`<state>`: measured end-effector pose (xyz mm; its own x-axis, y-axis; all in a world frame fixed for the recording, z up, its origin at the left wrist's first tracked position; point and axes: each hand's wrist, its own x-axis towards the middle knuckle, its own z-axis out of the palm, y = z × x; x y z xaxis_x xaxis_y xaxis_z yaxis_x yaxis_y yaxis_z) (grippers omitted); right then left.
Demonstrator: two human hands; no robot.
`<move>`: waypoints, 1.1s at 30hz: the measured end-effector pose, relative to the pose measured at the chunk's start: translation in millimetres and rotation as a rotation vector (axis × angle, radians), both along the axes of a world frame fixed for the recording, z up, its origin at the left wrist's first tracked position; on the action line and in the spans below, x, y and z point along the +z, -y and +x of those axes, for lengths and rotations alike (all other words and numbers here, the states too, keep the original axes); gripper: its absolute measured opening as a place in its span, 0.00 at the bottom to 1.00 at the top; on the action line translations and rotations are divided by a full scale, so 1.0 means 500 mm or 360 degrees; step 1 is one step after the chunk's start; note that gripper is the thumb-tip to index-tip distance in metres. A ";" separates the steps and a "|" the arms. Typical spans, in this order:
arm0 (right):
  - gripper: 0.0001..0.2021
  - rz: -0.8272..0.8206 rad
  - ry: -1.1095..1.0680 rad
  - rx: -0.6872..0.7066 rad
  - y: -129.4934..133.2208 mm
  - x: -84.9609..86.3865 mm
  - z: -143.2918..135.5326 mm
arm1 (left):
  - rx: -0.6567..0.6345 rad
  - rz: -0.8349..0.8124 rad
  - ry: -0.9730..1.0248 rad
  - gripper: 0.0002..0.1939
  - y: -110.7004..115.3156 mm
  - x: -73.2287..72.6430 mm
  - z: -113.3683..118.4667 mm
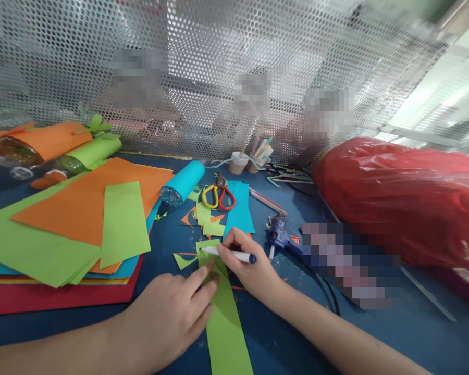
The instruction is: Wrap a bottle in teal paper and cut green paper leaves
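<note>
A long green paper strip point(224, 317) lies on the blue table, running from the front edge of the view toward the middle. My left hand point(175, 312) rests flat on the strip's left side, its fingers extended and holding nothing. In my right hand point(250, 260) is a white marker point(236, 254) with a blue end, pinched between thumb and fingers. The marker's tip touches the strip or hovers just over it, near its far left corner. Green scraps point(183, 261) lie just left of that corner.
Stacked coloured paper point(62, 224) covers the left. Scissors point(219, 195), a blue-wrapped bottle point(183, 182) and blue paper point(237, 208) lie beyond my hands. To the right are a glue gun point(283, 237) and a red bag point(402, 198). Cups of pens point(254, 164) stand by the perforated metal screen point(203, 78).
</note>
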<state>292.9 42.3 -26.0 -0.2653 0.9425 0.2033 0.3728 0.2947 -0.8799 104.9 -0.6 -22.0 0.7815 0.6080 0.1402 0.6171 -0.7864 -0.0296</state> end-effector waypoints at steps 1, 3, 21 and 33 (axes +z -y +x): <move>0.11 0.0001 0.0012 -0.0016 0.000 0.000 0.000 | 0.0001 0.0006 0.0001 0.20 0.000 -0.001 0.000; 0.11 0.0000 0.0020 -0.0027 0.000 0.001 0.000 | -0.0005 0.0015 -0.0001 0.20 -0.001 -0.004 -0.001; 0.12 0.0062 0.0058 -0.0191 0.005 0.006 0.003 | 0.0009 0.0054 0.0022 0.18 0.001 -0.007 -0.001; 0.13 0.0141 0.0113 -0.0291 0.006 0.019 0.007 | 0.0001 0.0023 0.0014 0.19 0.004 -0.008 -0.001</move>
<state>296.2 39.2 -16.4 -0.1080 0.9555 0.2744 0.4873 0.2914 -0.8232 104.3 -2.6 -25.8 0.7797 0.6065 0.1556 0.6180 -0.7854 -0.0353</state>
